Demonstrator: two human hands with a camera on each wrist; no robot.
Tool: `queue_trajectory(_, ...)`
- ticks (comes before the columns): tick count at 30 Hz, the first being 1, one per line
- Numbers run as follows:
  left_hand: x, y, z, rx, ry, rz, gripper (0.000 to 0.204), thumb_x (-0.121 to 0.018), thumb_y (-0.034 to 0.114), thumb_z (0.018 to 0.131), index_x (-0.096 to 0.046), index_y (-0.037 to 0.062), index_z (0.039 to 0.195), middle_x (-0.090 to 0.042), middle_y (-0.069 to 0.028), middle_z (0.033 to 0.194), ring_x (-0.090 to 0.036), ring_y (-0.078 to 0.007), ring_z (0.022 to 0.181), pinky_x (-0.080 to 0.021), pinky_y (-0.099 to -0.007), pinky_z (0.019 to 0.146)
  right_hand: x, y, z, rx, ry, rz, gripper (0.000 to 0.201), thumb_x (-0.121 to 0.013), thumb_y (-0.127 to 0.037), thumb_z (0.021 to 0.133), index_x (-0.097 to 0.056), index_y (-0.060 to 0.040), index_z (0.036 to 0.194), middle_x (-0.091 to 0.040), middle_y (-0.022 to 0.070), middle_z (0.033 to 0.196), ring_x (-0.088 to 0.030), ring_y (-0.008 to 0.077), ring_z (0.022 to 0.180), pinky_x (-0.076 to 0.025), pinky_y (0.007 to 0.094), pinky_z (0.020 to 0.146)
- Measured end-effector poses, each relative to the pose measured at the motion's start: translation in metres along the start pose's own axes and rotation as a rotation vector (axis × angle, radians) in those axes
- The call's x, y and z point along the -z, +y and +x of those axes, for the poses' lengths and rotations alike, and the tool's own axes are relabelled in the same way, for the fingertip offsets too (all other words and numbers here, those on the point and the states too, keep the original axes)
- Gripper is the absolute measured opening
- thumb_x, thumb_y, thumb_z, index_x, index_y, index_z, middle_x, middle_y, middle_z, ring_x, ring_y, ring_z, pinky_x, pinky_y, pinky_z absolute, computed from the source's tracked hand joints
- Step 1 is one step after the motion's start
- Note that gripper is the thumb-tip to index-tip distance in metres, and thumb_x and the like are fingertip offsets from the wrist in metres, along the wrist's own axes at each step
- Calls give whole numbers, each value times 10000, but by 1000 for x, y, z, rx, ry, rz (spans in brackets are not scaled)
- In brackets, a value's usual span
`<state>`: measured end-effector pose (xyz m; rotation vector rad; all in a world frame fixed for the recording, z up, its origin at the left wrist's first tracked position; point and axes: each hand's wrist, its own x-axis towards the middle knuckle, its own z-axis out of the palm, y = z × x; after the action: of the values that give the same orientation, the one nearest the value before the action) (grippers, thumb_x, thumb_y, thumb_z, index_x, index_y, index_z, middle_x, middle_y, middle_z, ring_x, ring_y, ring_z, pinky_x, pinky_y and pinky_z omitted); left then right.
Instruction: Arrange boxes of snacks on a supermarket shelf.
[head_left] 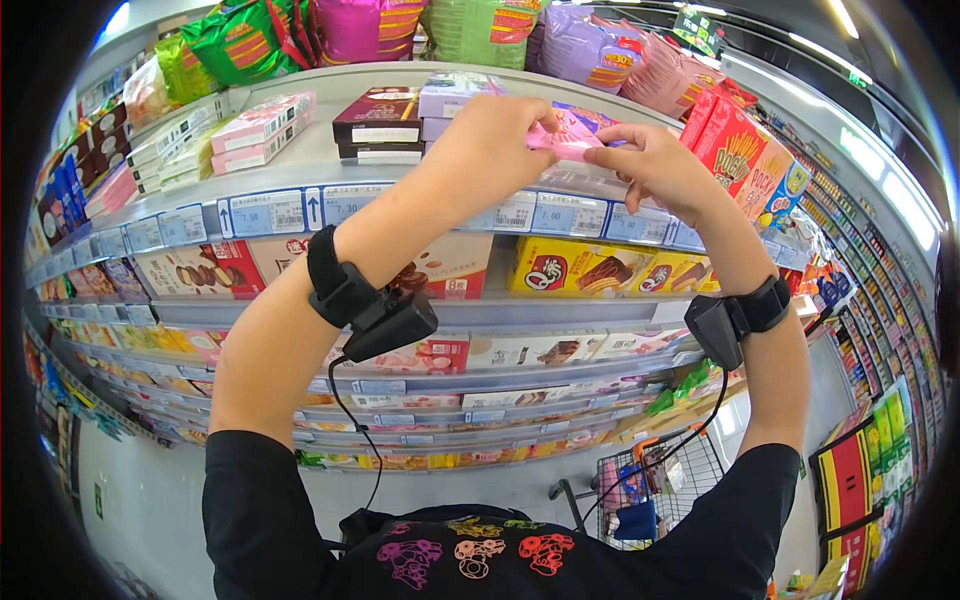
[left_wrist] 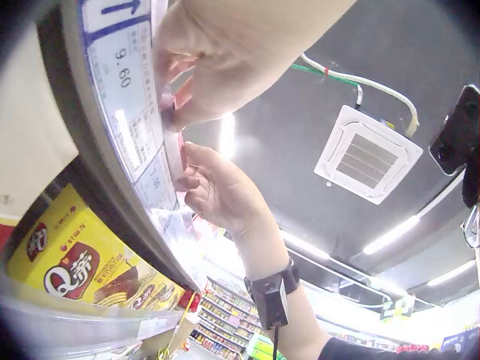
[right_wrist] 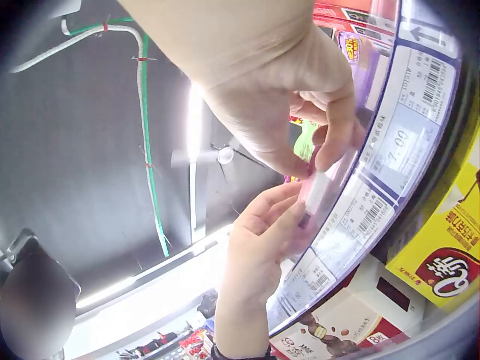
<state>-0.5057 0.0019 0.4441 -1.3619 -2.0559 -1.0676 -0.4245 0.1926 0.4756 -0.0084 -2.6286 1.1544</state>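
Note:
Both hands hold a small pink box (head_left: 566, 137) just over the front edge of the upper shelf (head_left: 335, 158). My left hand (head_left: 498, 142) pinches its left end between thumb and fingers. At the other end, the thumb and fingers of my right hand (head_left: 660, 168) grip it. The right wrist view shows the box's pale narrow side (right_wrist: 319, 191) between the two thumbs. Just behind the box lies a blue-purple pack (head_left: 588, 117), partly hidden. Lilac boxes (head_left: 455, 95) and dark maroon boxes (head_left: 378, 118) lie stacked left of it.
Price tags (head_left: 570, 216) line the shelf edge below the hands. Red Pocky boxes (head_left: 722, 150) stand to the right, and large snack bags (head_left: 590, 55) sit along the top. Yellow boxes (head_left: 600, 268) fill the shelf beneath. A wire shopping cart (head_left: 690, 470) stands low at the right.

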Motion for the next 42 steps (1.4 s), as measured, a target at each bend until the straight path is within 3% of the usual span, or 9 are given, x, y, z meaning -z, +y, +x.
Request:
queue_trajectory(8, -15, -3, -3, -59, 227, 151, 175, -645, 130, 742, -602, 5, 856, -622, -187, 825, -598, -326, 797, -458, -392, 715, 4, -29, 9, 87, -11, -498, 470, -755, -171, 634, -602, -18, 1051, -625, 70, 729, -551, 104, 515, -422, 236, 465)
queue_trajectory(11, -21, -6, -2, -64, 299, 209, 148, -642, 129, 741, -590, -1, 788, -616, -184, 791, -591, -336, 765, -451, -410, 694, 1, -23, 26, 312, 30, -803, 445, -760, -191, 623, -622, -44, 1020, -631, 91, 759, -592, 164, 640, -454, 297, 585)
queue_trajectory(14, -21, -8, 1, -77, 215, 211, 149, -626, 144, 756, -594, -1, 741, -606, -183, 737, -584, -347, 721, -448, -428, 662, -1, -28, 35, 253, -8, -933, 459, -766, -289, 572, -644, -59, 951, -634, 146, 921, -600, 304, 872, -472, 366, 774)
queue_trajectory(20, -20, -8, -2, -98, 163, 191, 250, -553, 214, 813, -610, 4, 688, -587, -193, 670, -576, -370, 672, -451, -448, 630, 6, -16, 54, 442, -53, -999, 391, -749, -243, 628, -650, -70, 964, -611, 105, 784, -580, 210, 698, -450, 303, 624)
queue_trajectory(24, -18, 1, -1, 4, 89, 183, 266, -526, 228, 824, -618, 20, 687, -590, -190, 667, -574, -374, 656, -451, -462, 631, 31, -64, 68, -39, -265, -797, 342, -711, -228, 682, -640, -96, 989, -553, 12, 745, -490, 71, 595, -389, 209, 498)
queue_trajectory(27, -26, 2, -2, 15, 92, 239, 253, -516, 224, 814, -624, 35, 685, -601, -181, 689, -576, -375, 665, -452, -468, 637, 43, -53, 113, 104, -151, -440, 381, -662, -275, 727, -627, -92, 1059, -603, 33, 792, -526, 132, 596, -462, 253, 518)
queue_trajectory(31, -27, 0, -2, 15, 84, 223, 221, -508, 205, 790, -633, 46, 699, -614, -175, 713, -589, -372, 688, -468, -462, 655, 22, -40, 144, 77, -335, -727, 520, -568, -470, 804, -566, -81, 1149, -569, 86, 1032, -535, 202, 928, -498, 370, 726)
queue_trajectory(32, -27, -1, -1, 30, 75, 224, 214, -508, 200, 784, -635, 47, 705, -615, -176, 715, -592, -369, 695, -471, -462, 659, 15, -32, 154, -5, -401, -721, 638, -503, -570, 817, -496, -93, 1242, -466, 111, 1263, -438, 258, 1162, -433, 466, 879)
queue_trajectory(42, -23, 0, -4, 90, -20, 221, 229, -475, 212, 796, -638, 52, 782, -626, -176, 776, -596, -357, 775, -468, -463, 715, -11, -18, 169, -197, -454, -518, 533, -428, -502, 876, -431, -109, 1236, -379, 66, 1329, -289, 229, 1280, -228, 496, 1039)
